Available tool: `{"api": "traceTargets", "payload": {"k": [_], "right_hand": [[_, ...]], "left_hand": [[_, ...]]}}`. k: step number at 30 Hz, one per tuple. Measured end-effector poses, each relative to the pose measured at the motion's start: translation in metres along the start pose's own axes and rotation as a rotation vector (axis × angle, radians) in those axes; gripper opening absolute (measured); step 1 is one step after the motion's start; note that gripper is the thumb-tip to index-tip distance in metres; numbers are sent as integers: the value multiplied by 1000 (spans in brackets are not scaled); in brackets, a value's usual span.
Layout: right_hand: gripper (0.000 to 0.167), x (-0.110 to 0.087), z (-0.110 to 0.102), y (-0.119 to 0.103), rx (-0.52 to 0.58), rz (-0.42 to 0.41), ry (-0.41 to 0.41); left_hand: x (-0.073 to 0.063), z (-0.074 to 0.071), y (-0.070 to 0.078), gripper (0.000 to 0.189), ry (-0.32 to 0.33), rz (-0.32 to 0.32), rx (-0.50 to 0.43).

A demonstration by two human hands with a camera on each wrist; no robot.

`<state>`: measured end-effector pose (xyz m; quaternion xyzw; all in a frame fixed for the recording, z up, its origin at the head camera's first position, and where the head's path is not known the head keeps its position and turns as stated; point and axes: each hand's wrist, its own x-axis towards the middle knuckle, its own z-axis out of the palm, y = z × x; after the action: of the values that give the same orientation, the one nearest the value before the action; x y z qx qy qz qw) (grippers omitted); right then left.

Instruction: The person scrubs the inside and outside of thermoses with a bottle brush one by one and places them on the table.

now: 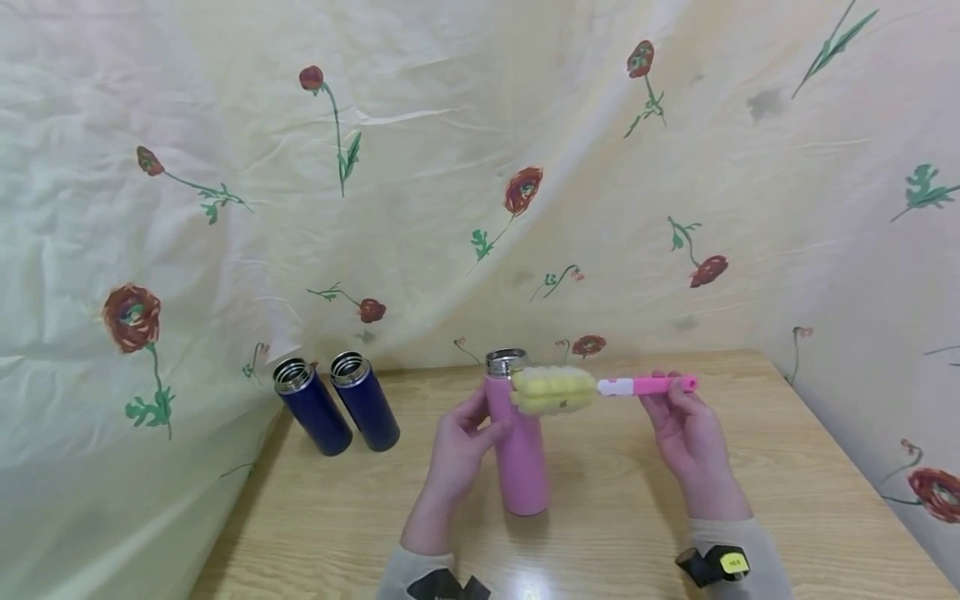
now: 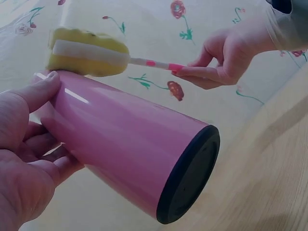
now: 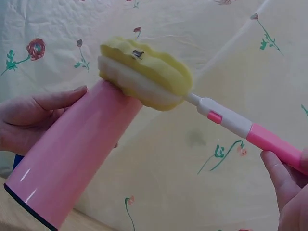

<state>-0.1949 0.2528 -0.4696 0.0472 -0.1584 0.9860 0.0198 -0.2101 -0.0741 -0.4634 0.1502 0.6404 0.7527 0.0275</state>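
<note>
A pink bottle (image 1: 519,458) with a bare metal mouth is gripped near its top by my left hand (image 1: 462,446). Its dark base (image 2: 188,175) shows in the left wrist view, and the bottle looks raised off the table. My right hand (image 1: 688,433) holds a sponge bottle brush by its pink and white handle (image 3: 274,144). The brush lies roughly level, its yellow and white sponge head (image 1: 555,390) beside the bottle's upper part, close to the rim. In the right wrist view the sponge overlaps the bottle's mouth; whether they touch I cannot tell.
Two dark blue bottles (image 1: 313,410) with open metal mouths stand at the table's back left. The wooden table (image 1: 600,525) meets a pale curtain (image 1: 420,208) printed with red flowers, which hangs behind it and along both sides.
</note>
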Motion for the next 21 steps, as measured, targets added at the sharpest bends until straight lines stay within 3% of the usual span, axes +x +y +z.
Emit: {"api": "traceTargets", "payload": {"k": [7, 13, 21], "right_hand": [[20, 2, -8, -3, -199, 41, -58], [20, 4, -12, -5, -413, 102, -55], [16, 2, -17, -9, -682, 178, -50]], "left_hand": [[1, -6, -2, 66, 46, 11, -19], [1, -10, -3, 64, 28, 49, -79], [1, -12, -2, 66, 20, 38, -114]]}}
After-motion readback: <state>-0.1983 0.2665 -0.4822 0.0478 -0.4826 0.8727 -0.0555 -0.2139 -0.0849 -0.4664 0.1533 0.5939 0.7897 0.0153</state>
